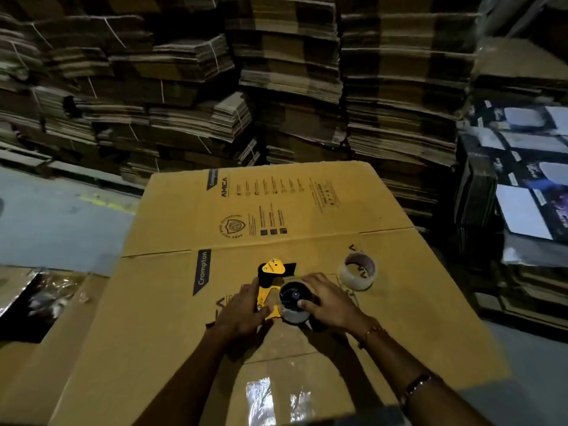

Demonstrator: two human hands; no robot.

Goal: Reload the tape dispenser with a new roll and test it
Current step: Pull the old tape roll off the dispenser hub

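The left hand (242, 312) grips the yellow dispenser (269, 290) on the carton (184, 302); the right hand (325, 299) presses the roll (294, 302) onto its hub — next comes probably threading. A second roll (358, 271) lies near.

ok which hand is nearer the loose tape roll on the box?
Right. The right hand is just below-left of the loose tape roll, apart from it; the left hand sits beyond the yellow dispenser.
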